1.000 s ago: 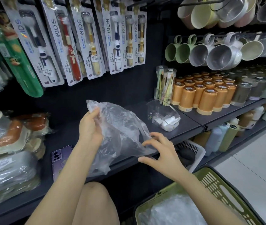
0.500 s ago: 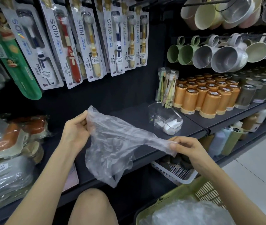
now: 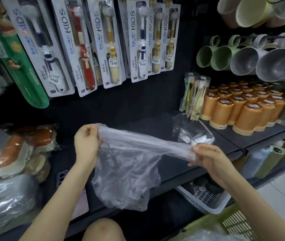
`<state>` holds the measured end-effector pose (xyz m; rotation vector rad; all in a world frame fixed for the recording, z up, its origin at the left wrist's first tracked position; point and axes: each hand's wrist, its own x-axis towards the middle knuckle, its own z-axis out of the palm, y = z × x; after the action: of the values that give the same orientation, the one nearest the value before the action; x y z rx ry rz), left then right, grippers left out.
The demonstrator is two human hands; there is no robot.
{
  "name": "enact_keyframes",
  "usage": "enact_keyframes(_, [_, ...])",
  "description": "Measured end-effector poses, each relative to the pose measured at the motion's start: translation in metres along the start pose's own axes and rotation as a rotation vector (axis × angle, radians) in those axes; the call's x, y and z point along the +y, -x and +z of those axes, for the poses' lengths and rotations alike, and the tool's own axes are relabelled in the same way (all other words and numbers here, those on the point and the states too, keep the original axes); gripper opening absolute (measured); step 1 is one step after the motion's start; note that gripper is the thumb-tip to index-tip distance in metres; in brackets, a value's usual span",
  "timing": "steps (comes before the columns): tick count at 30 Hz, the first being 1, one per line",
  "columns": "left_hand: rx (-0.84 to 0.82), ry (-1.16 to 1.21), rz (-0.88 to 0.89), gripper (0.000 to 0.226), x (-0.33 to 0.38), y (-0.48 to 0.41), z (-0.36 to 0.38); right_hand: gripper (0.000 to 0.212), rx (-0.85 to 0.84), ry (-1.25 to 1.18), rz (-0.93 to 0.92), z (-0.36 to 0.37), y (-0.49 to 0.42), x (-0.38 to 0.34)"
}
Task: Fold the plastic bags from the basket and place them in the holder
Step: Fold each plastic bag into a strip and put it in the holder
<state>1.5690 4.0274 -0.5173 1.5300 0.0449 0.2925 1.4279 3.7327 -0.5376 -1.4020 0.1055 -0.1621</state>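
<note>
Both hands, left hand (image 3: 86,141) and right hand (image 3: 207,157), pinch the crumpled clear plastic bag (image 3: 127,167) taut by its top edge above the dark shelf (image 3: 155,122), likely flattening it for folding.

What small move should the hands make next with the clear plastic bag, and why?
Probably bring the right hand across to the left hand, folding the plastic bag in half: both hands pinch its top edge stretched taut, and the rest hangs loose and unfolded.
</note>
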Motion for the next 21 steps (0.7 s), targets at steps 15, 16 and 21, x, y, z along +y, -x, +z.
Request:
enact_keyframes(15, [0.030, -0.008, -0.264, 0.019, -0.047, -0.064, 0.028, 0.043, 0.318, 0.348, 0.101, 0.011, -0.081, 0.029])
enact_keyframes(16, [0.017, -0.132, -0.202, 0.021, -0.052, -0.067, 0.031, 0.043, 0.347, 0.363, 0.099, 0.010, -0.086, 0.031])
enact_keyframes(21, [-0.087, -0.360, -0.192, 0.028, -0.065, -0.080, 0.041, 0.038, 0.369, 0.429, 0.137, 0.006, -0.105, 0.033])
